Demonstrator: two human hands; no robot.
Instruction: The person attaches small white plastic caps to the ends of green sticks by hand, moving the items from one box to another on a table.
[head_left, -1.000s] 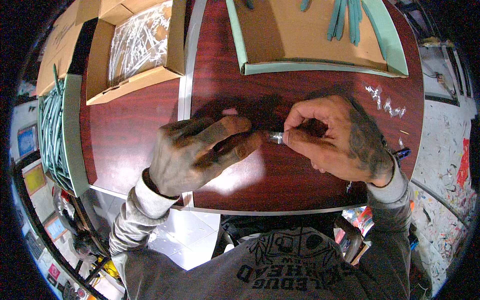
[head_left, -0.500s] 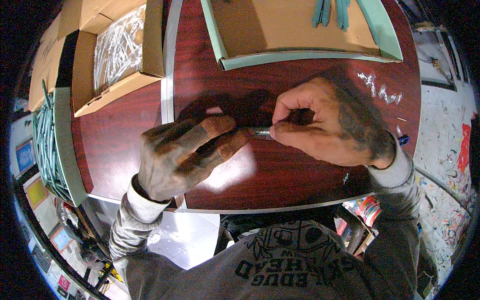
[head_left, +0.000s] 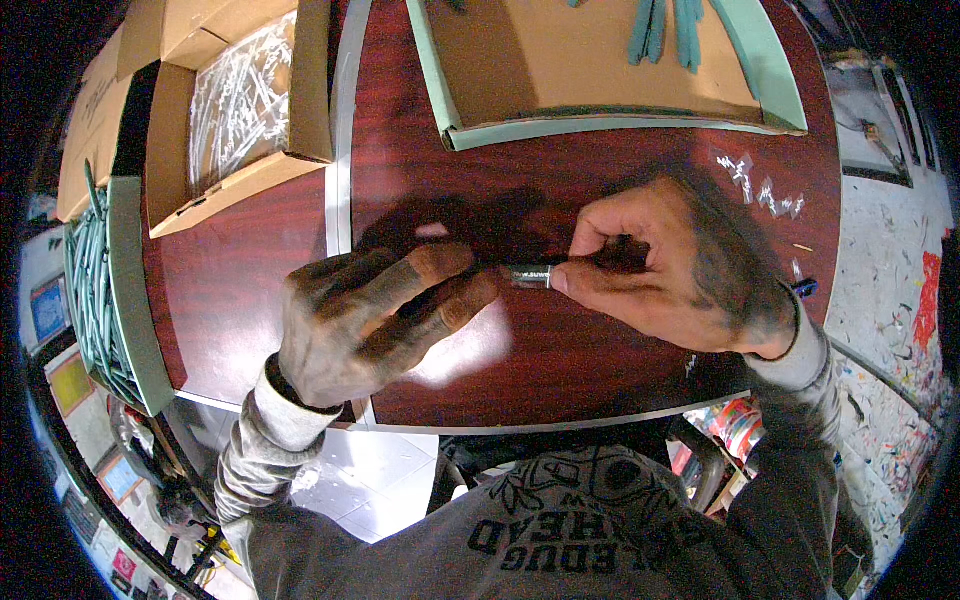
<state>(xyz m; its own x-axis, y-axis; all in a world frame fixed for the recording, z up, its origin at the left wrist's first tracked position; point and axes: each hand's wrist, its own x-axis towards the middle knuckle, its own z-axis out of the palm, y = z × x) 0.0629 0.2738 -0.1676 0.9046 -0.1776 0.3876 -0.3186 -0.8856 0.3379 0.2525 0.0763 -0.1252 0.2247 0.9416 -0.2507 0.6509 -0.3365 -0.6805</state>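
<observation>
The small silvery metal cylinder (head_left: 530, 276) sat just above the dark red wooden tabletop (head_left: 600, 190), near the middle, pinched at its right end between the thumb and curled fingers of the right hand (head_left: 670, 270). The left hand (head_left: 375, 320) lay to its left, fingers stretched out flat and pointing at the cylinder's free end, the fingertips just beside it; I could not tell whether they touched it, and that hand gripped nothing that I could see.

Farther back lay a shallow tray with pale green edges and a brown cardboard floor (head_left: 600, 128), a few teal sticks (head_left: 665, 25) at its far side. To the far left stood an open cardboard box of thin whitish rods (head_left: 240, 100), and at the left edge a green-sided bin of coiled greenish cable (head_left: 95, 280). Small clear scraps (head_left: 765, 190) lay scattered on the right of the table.

The hold looked slight to me: only the fingertips had the cylinder, and both hands were grimy. A slip seemed possible, and so round a piece would likely roll toward the near edge of the table and drop to the floor.
</observation>
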